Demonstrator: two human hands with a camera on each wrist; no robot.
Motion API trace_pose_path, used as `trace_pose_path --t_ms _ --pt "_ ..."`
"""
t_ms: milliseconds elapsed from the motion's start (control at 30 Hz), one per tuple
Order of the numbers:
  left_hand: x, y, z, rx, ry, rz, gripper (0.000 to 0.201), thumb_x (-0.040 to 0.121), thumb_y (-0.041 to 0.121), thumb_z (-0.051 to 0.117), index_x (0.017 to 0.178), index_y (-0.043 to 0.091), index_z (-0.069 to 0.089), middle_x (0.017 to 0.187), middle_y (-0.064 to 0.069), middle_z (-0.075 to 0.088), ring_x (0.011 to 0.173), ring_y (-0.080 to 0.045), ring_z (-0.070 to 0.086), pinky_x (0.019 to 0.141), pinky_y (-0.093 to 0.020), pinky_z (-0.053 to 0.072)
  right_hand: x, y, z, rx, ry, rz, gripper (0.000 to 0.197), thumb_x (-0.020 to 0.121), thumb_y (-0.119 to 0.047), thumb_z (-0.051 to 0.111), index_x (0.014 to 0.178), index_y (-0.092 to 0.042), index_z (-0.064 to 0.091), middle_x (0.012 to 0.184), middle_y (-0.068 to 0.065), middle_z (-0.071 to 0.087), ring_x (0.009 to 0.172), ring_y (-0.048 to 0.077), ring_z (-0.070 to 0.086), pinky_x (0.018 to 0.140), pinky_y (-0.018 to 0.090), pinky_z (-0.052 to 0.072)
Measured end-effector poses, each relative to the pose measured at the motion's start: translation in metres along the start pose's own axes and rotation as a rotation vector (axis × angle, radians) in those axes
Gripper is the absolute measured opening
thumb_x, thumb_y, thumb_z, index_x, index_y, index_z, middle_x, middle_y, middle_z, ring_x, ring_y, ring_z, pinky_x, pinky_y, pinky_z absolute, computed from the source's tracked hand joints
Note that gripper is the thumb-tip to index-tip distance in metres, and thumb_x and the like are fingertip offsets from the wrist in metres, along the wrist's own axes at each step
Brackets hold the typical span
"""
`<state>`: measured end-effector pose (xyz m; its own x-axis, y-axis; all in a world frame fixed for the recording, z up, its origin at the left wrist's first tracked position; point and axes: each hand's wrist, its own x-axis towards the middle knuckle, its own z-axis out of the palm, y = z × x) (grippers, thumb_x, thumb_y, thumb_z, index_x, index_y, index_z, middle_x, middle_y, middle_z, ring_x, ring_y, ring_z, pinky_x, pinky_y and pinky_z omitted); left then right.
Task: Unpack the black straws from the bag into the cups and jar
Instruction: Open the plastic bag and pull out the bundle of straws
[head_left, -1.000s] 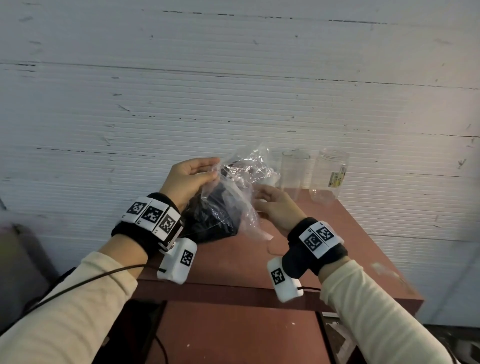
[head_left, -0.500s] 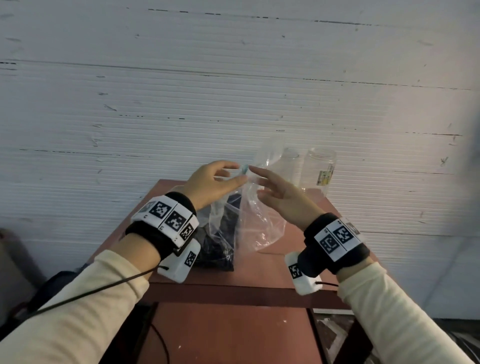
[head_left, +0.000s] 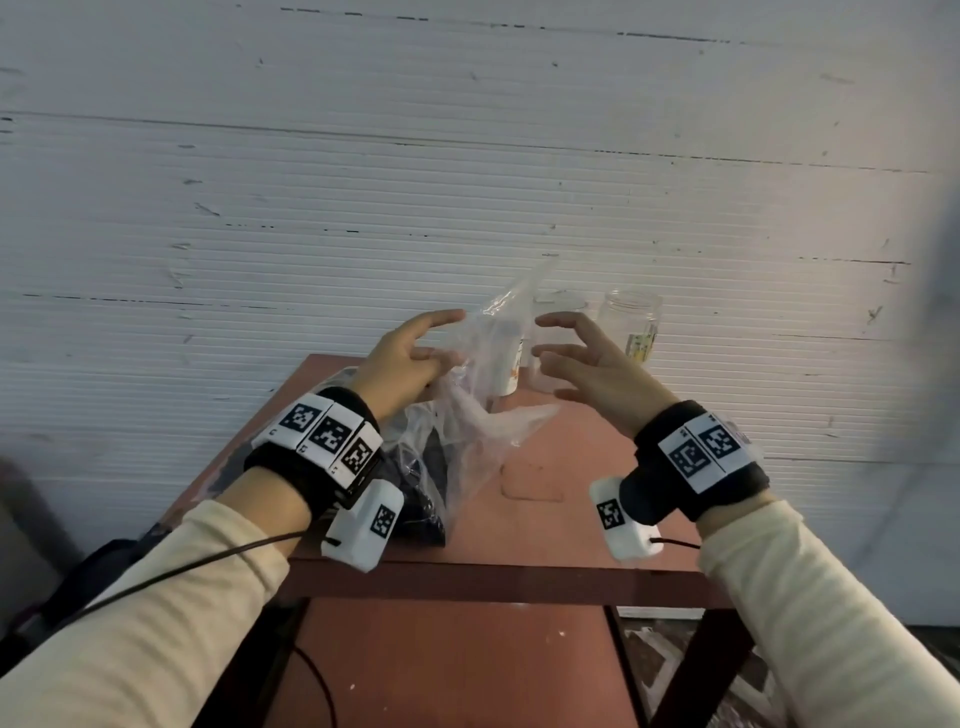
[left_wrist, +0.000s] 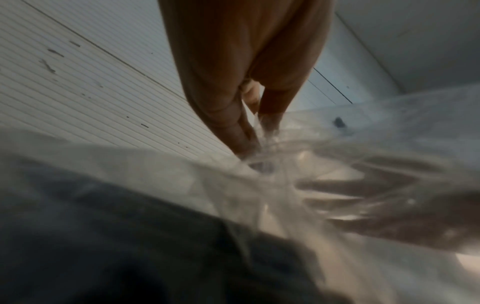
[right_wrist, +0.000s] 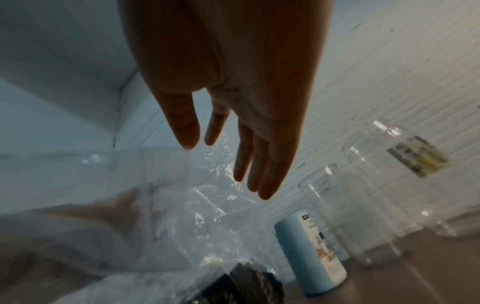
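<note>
A clear plastic bag (head_left: 470, 415) stands on the red-brown table (head_left: 587, 467), with black straws (head_left: 421, 501) bunched in its bottom. My left hand (head_left: 452, 338) pinches the bag near its top; in the left wrist view the fingertips (left_wrist: 246, 142) meet on the plastic (left_wrist: 337, 162) above the dark straws (left_wrist: 103, 246). To the right of the bag my right hand (head_left: 543, 338) hovers open with fingers spread, holding nothing. The right wrist view shows that hand (right_wrist: 223, 164) above the bag (right_wrist: 194, 216) and straws (right_wrist: 246, 283). A clear cup (head_left: 563, 312) and a clear jar (head_left: 631, 325) stand behind.
A pale blue cup (right_wrist: 311, 253) stands behind the bag, with the clear cup (right_wrist: 350, 226) and the labelled jar (right_wrist: 402, 174) to its right, all near the white ribbed wall (head_left: 467, 182). A lower red shelf (head_left: 457, 670) lies under the table's front edge.
My right hand has let go of the bag's top and drawn away to the right with its fingers spread. The left hand keeps hold of the bag.
</note>
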<state>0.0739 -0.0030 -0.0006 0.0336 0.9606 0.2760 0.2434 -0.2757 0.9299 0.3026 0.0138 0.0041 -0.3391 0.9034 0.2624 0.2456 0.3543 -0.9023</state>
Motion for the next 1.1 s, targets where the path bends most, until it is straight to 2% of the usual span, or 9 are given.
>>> trace_pose_path --t_ms 100,200,333,433,500,600,800,900,1100 --pt "-0.004 0.0 0.004 -0.071 -0.053 0.012 0.04 0.095 0.009 0.059 0.124 0.037 0.058 0.102 -0.017 0.073 0.078 -0.023 0.065 0.061 -0.028 0.059 0.003 -0.003 0.008 0.071 -0.093 0.016 0.024 0.098 -0.025 0.056 0.118 -0.033 0.049 0.121 0.001 0.066 0.116 0.024 0.06 0.1 0.041 0.047" --pt "-0.007 -0.001 0.006 -0.114 -0.103 0.001 0.036 0.098 0.007 0.055 0.123 0.032 0.059 0.101 -0.018 0.073 0.074 -0.02 0.066 0.059 -0.025 0.056 0.007 -0.009 0.015 0.148 -0.115 -0.049 0.02 0.096 -0.015 0.059 0.109 -0.024 0.046 0.117 0.011 0.068 0.102 0.025 0.063 0.098 0.044 0.048" --pt "-0.009 -0.002 0.008 -0.128 -0.108 0.014 0.034 0.097 0.007 0.056 0.123 0.027 0.062 0.1 -0.017 0.069 0.056 -0.008 0.057 0.051 -0.019 0.048 0.006 -0.016 0.018 0.164 -0.042 -0.146 0.027 0.089 -0.003 0.065 0.096 -0.015 0.042 0.108 0.019 0.07 0.1 0.036 0.067 0.086 0.046 0.054" --pt "-0.012 0.0 0.013 -0.106 -0.104 0.028 0.033 0.095 0.011 0.06 0.124 0.027 0.062 0.088 -0.013 0.06 0.048 -0.001 0.05 0.047 -0.014 0.043 0.003 -0.018 0.015 0.164 0.059 -0.207 0.029 0.089 0.003 0.064 0.092 -0.012 0.04 0.098 0.023 0.07 0.086 0.032 0.07 0.069 0.037 0.056" --pt "-0.012 0.003 0.017 -0.043 -0.094 0.042 0.032 0.093 0.018 0.065 0.122 0.031 0.064 0.085 -0.002 0.059 0.055 0.001 0.055 0.051 -0.012 0.044 0.002 -0.019 0.01 0.158 0.131 -0.249 0.025 0.087 0.003 0.066 0.09 -0.009 0.045 0.094 0.026 0.069 0.081 0.031 0.069 0.062 0.029 0.055" --pt "-0.01 0.009 0.022 0.07 -0.061 0.085 0.032 0.083 0.027 0.076 0.109 0.042 0.066 0.099 0.007 0.06 0.083 -0.004 0.061 0.067 -0.014 0.047 0.0 -0.024 0.002 0.127 0.168 -0.278 0.013 0.088 0.001 0.065 0.094 -0.008 0.059 0.093 0.024 0.068 0.076 0.02 0.068 0.062 0.024 0.054" --pt "-0.003 0.035 0.031 0.069 -0.025 0.175 0.018 0.086 0.01 0.072 0.098 0.022 0.072 0.085 0.0 0.064 0.069 -0.012 0.062 0.071 -0.022 0.054 -0.009 -0.03 -0.007 0.063 0.105 -0.23 0.028 0.09 0.008 0.056 0.11 -0.008 0.066 0.103 0.008 0.07 0.081 0.012 0.07 0.069 0.021 0.054" --pt "-0.003 0.047 0.04 -0.064 -0.062 0.077 0.01 0.094 0.018 0.064 0.102 0.014 0.067 0.092 -0.008 0.069 0.076 -0.014 0.071 0.074 -0.021 0.058 -0.012 -0.03 -0.005 0.058 0.136 -0.261 0.024 0.089 0.005 0.06 0.109 -0.007 0.069 0.097 0.01 0.068 0.08 0.013 0.07 0.069 0.02 0.053" --pt "-0.007 0.054 0.05 -0.128 -0.15 0.016 0.029 0.091 0.033 0.066 0.107 0.009 0.059 0.096 -0.015 0.073 0.078 -0.018 0.074 0.077 -0.026 0.06 -0.014 -0.026 0.005 0.036 0.141 -0.341 0.021 0.084 0.008 0.066 0.103 0.0 0.062 0.086 0.007 0.067 0.066 0.011 0.063 0.067 0.022 0.051"
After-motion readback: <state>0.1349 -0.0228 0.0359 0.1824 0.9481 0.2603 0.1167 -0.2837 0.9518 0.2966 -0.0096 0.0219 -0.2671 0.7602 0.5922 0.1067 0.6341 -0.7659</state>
